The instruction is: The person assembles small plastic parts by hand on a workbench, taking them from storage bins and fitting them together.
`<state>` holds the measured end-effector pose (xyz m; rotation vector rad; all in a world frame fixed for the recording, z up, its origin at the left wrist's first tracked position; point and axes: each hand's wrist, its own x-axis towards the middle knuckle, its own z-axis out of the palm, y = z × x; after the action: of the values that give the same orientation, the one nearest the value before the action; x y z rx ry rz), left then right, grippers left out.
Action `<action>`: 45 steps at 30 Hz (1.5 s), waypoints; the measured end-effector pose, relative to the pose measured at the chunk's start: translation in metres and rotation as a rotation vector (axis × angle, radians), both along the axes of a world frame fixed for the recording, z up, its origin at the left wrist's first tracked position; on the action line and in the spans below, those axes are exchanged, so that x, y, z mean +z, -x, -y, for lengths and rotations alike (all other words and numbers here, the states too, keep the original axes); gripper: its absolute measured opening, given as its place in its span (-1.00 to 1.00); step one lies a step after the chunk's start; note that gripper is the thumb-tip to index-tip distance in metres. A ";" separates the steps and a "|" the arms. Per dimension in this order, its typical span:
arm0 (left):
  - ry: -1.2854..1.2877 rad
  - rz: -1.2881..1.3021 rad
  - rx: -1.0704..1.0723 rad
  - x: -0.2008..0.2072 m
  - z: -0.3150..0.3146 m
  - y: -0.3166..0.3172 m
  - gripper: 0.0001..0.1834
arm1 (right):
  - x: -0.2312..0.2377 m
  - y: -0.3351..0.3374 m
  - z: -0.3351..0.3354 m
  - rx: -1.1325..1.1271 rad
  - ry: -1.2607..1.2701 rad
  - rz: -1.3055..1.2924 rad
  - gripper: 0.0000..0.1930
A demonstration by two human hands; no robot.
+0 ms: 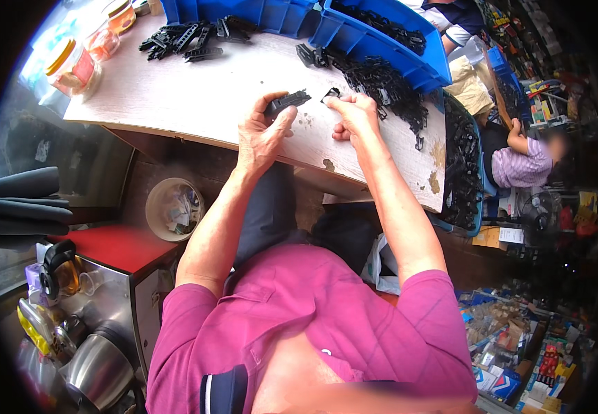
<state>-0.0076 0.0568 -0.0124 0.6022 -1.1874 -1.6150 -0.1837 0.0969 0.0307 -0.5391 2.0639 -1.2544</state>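
Note:
My left hand (pixel 263 134) is closed around a long black plastic part (pixel 288 102), held between thumb and fingers above the white table (pixel 209 86). A pinch of my right hand (pixel 355 119) grips a small black clip-like piece (pixel 332 94), a short gap to the right of the long part. The two pieces are apart. Close beyond my right hand spreads a heap of small black parts (pixel 385 81). Farther left on the tabletop lies a group of longer black parts (pixel 181 40).
Blue bins (pixel 389 52) stand along the table's far side. Jars (pixel 74 67) sit at its left end. A bin of black parts (pixel 461 159) is beyond the right edge. Below left are a waste bucket (pixel 157 207) and a red-topped cabinet (pixel 116 245). Another person (pixel 523 162) sits at right.

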 end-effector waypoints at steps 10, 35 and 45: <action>-0.004 0.027 0.017 0.000 0.003 0.005 -0.65 | 0.001 -0.002 0.009 0.053 -0.124 -0.215 -0.75; -0.164 -0.037 -0.046 0.009 -0.014 0.033 -0.64 | -0.017 -0.025 -0.054 0.102 0.536 0.309 -0.80; 0.073 0.330 -0.219 0.008 -0.014 0.028 -0.70 | 0.000 -0.022 -0.056 0.124 0.603 0.269 -0.81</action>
<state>-0.0354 0.0709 -0.0045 0.7320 -1.5946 -1.6878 -0.1617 0.1527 0.0305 -0.7043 1.3942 -1.7676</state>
